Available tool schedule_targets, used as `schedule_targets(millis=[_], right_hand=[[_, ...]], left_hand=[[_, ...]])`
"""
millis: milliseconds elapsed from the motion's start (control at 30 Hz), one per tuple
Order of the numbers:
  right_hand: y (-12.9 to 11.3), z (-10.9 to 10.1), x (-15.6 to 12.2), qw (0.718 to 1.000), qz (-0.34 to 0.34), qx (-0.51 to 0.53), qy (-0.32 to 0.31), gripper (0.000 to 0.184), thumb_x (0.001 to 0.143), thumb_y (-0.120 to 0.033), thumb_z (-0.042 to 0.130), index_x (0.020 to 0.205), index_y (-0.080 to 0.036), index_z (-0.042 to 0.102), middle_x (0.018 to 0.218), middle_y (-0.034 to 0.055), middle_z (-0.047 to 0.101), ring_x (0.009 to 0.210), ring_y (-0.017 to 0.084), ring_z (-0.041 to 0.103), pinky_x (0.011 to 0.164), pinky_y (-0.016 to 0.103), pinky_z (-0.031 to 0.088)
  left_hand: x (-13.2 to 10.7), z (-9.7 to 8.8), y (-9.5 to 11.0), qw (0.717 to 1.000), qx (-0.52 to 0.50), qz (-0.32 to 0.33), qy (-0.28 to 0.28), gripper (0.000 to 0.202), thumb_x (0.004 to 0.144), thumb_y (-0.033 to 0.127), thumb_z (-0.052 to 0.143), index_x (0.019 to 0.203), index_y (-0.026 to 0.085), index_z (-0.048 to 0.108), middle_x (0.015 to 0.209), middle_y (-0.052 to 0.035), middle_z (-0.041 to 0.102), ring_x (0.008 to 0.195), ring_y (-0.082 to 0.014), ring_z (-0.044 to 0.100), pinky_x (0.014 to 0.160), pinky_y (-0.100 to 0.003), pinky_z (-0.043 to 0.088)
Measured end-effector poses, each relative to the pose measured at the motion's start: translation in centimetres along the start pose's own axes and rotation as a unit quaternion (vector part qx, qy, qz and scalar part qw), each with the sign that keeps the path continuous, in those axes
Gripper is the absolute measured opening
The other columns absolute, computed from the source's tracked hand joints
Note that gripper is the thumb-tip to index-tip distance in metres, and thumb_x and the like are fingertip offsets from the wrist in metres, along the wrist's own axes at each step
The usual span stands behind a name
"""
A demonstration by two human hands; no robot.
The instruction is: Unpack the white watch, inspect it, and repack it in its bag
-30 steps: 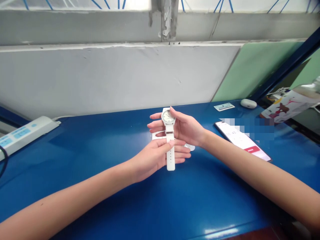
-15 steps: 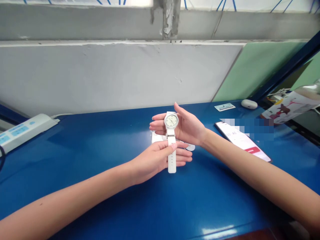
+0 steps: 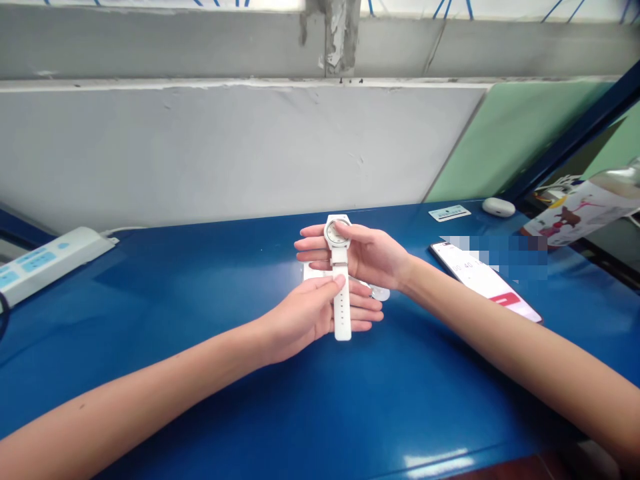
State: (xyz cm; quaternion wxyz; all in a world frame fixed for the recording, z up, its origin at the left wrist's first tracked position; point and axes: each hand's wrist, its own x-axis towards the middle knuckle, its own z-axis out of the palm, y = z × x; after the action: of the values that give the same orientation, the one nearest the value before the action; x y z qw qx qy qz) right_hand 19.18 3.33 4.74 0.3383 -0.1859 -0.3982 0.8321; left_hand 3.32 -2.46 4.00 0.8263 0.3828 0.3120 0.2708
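A white wristwatch [image 3: 342,310] with a round dial is held lengthwise above the blue table [image 3: 200,280], its strap hanging toward me. My left hand [image 3: 315,303] pinches the strap between its thumb on top and its stretched fingers underneath. At the dial end, my right hand [image 3: 373,250] supports the watch from below with its fingers, and its thumb presses on the dial face. Behind the hands lies a white and clear item [image 3: 381,293], mostly covered, so its kind cannot be made out.
On the right lie a phone [image 3: 493,283] showing a timer, a card [image 3: 450,213] and a white earbud case [image 3: 499,207]. A bottle [image 3: 585,207] with a printed label leans at the far right. At the left edge sits a white power strip [image 3: 60,260].
My right thumb has come down from its raised position onto the watch dial. The watch has shifted slightly up and to the left, while my left hand keeps its grip on the strap.
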Motion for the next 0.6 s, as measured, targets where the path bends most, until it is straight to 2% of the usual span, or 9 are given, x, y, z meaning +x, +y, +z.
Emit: schedule_targets(millis=[167, 267, 400, 500, 600], right_hand=[[0.04, 0.23, -0.05, 1.000, 0.003, 0.006, 0.001, 0.039, 0.103, -0.036, 0.035, 0.115, -0.016, 0.067, 0.115, 0.0102, 0.073, 0.105, 0.021, 0.069, 0.101, 0.039, 0.048], [0.12, 0.12, -0.05, 1.000, 0.003, 0.024, 0.009, 0.036, 0.102, -0.036, 0.039, 0.111, -0.017, 0.068, 0.096, 0.0063, 0.074, 0.094, 0.019, 0.070, 0.092, 0.035, 0.052], [0.06, 0.11, -0.01, 0.999, 0.014, 0.048, 0.016, 0.039, 0.101, -0.040, 0.040, 0.110, -0.015, 0.069, 0.071, -0.0001, 0.060, 0.069, 0.015, 0.062, 0.072, 0.028, 0.053], [-0.35, 0.36, -0.08, 0.997, 0.009, 0.061, 0.038, 0.049, 0.100, -0.042, 0.033, 0.111, -0.012, 0.069, 0.069, 0.0003, 0.056, 0.061, 0.014, 0.055, 0.068, 0.028, 0.052], [-0.75, 0.46, -0.09, 0.997, -0.008, 0.050, 0.052, 0.043, 0.098, -0.037, 0.036, 0.112, -0.013, 0.069, 0.070, 0.0007, 0.057, 0.063, 0.014, 0.055, 0.070, 0.029, 0.052]], left_hand=[[0.08, -0.20, -0.17, 1.000, 0.012, 0.007, 0.019, 0.035, 0.095, 0.041, 0.063, 0.098, 0.007, 0.070, 0.103, -0.0202, 0.074, 0.095, -0.0305, 0.073, 0.091, -0.046, 0.054], [0.13, -0.16, -0.25, 0.999, 0.014, -0.001, 0.045, 0.032, 0.097, 0.038, 0.061, 0.097, 0.007, 0.068, 0.100, -0.0200, 0.074, 0.091, -0.0301, 0.074, 0.086, -0.046, 0.056], [0.13, 0.07, -0.22, 0.998, 0.010, -0.020, 0.054, 0.031, 0.100, 0.035, 0.055, 0.094, 0.007, 0.067, 0.096, -0.0188, 0.074, 0.085, -0.0273, 0.075, 0.081, -0.042, 0.058], [0.10, 0.16, -0.04, 0.998, 0.012, -0.014, 0.061, 0.028, 0.100, 0.033, 0.055, 0.094, 0.008, 0.066, 0.088, -0.0150, 0.074, 0.079, -0.0232, 0.074, 0.081, -0.039, 0.057], [0.13, 0.09, 0.13, 0.997, 0.017, 0.016, 0.077, 0.024, 0.099, 0.034, 0.058, 0.097, 0.011, 0.065, 0.086, -0.0109, 0.073, 0.076, -0.0199, 0.072, 0.079, -0.037, 0.057]])
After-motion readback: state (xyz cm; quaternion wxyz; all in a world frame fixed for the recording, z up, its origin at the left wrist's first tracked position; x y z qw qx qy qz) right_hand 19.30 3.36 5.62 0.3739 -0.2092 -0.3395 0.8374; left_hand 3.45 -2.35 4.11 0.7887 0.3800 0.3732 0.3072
